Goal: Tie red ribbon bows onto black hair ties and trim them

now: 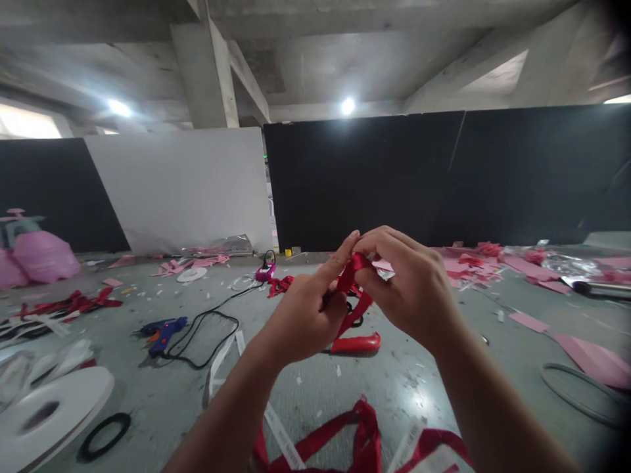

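Both my hands are raised in front of me, working a strip of red ribbon point(355, 289). My left hand point(305, 315) pinches the ribbon from the left with thumb and forefinger. My right hand point(411, 289) closes over its upper fold from the right. The ribbon's loose end hangs down between the hands. Below them, red-handled scissors point(355, 343) lie on the floor. More red ribbon point(345, 430) lies looped on the floor near my forearms.
A blue glue gun point(162, 330) with a black cord point(207, 328) lies at the left. White tape rolls point(44, 414) and a black ring point(104, 435) sit at the lower left. Pink paper scraps point(473, 263) litter the right; pink bags point(44, 256) stand far left.
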{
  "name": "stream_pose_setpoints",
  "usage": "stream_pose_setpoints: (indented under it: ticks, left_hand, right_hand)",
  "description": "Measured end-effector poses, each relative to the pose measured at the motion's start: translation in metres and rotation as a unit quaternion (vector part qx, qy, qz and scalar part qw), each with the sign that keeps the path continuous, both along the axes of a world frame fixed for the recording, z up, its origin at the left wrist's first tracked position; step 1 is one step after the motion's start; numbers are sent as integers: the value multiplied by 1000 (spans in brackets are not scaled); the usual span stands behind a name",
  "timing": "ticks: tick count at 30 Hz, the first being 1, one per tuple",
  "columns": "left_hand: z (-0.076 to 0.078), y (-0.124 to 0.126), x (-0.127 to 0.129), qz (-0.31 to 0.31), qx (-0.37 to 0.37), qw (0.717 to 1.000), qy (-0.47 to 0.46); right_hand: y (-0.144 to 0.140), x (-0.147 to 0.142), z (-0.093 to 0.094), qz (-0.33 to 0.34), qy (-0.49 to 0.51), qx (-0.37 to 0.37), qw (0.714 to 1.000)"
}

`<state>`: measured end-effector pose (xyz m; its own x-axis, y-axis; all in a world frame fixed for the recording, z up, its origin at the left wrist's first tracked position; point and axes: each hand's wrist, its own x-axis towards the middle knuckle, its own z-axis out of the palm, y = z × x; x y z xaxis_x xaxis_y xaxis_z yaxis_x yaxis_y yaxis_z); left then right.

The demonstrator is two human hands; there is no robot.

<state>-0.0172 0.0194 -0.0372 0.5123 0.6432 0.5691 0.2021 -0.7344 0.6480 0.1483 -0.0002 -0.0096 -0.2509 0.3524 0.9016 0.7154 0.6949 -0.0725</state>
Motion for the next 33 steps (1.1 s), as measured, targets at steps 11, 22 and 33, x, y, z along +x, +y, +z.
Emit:
stream_pose_setpoints:
  ticks: [11,22,33]
  left_hand:
    - [0,3,-1,-176,-218,951,-132]
    - [7,-1,-4,-197,-299,933,-37]
    - [8,10,-5,-114,-292,890,-332]
  right_hand:
    - [-3,4,5,31,60,-9,998]
    - [17,23,0,-77,90,14,993]
    - [18,0,-7,87,60,-236,966]
